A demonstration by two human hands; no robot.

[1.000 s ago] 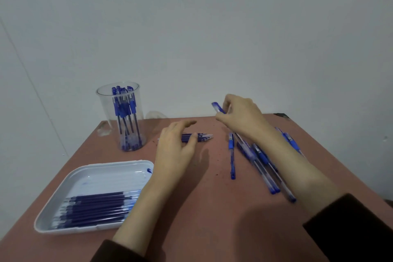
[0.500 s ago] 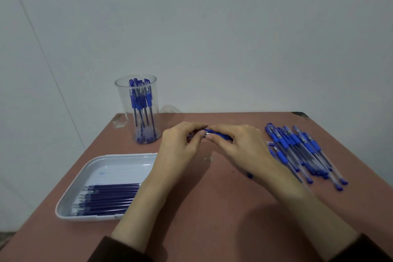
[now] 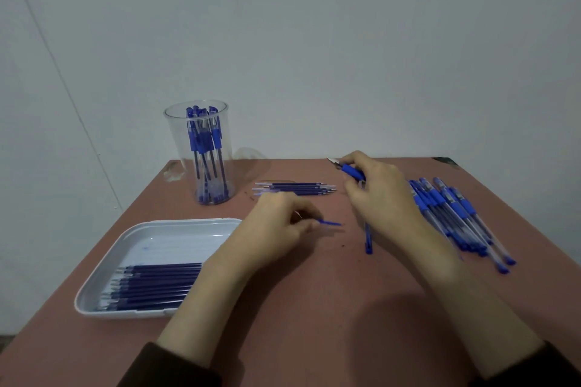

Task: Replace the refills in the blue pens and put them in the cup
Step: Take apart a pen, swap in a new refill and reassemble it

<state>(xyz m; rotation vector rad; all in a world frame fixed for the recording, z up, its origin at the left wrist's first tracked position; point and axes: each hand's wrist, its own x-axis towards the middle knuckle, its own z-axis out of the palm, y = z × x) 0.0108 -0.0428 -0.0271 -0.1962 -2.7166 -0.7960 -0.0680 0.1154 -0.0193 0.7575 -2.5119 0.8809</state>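
Left hand: the left hand (image 3: 276,231) is low over the middle of the surface (image 3: 314,324), with the fingers curled. Thumb and fingers pinch a thin blue piece (image 3: 330,223), which sticks out to the right of the fingertips. This piece is blurred; it is perhaps a refill, but I cannot tell for sure.
Right hand: the right hand (image 3: 380,198) is to the right and a little farther away, apart from the left one. Its fingers are closed around a blue pen (image 3: 351,171). The blue grip part and the pointed tip come out of the hand toward the far left, tilted upward.
Single pen: one more pen (image 3: 368,240) lies on the surface just under the right hand, and the hand hides its far end.
Pen heap: a heap of pens (image 3: 456,217) lies on the right side of the surface, close to the right wrist. They are roughly parallel, with the blue grip parts toward the far side.
Loose refills: a small bundle of refills (image 3: 295,188) lies flat beyond the left hand, between the cup and the right hand, running left to right.
Cup: the clear cup (image 3: 177,148) stands upright at the far left of the surface, with several standing pens (image 3: 204,141) inside.
Tray: a white tray (image 3: 157,239) sits at the near left. A row of dark refills (image 3: 154,286) lies side by side in its near half.
Sleeves: a dark sleeve (image 3: 176,367) covers each forearm at the bottom edge.
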